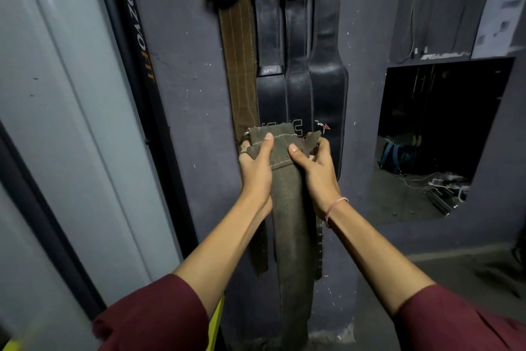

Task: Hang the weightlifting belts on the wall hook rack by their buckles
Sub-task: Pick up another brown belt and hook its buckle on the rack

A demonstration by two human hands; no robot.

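Head view faces a dark grey wall, with a pale panel on the left, edged by a black strip bearing lettering. On the right is a dark rectangular opening; whether it is a mirror or a recess cannot be told. A blue bag shows inside it.

Four belts hang side by side down the wall, tops cut by the upper frame edge: a brown belt at the left, then three black belts, touching or overlapping one another.

In front of their lower parts, an olive suede belt hangs straight down from both hands, its tail running below the forearms. Its folded top end sits level with the lower part of the hung belts, well below their buckles.

The left hand grips the top's left edge, thumb flat on the front, fingers curled behind. The right hand grips the right edge likewise, pinching a ragged flap.

A metal buckle ring juts out just above the left hand. A pink wristband circles the right wrist.
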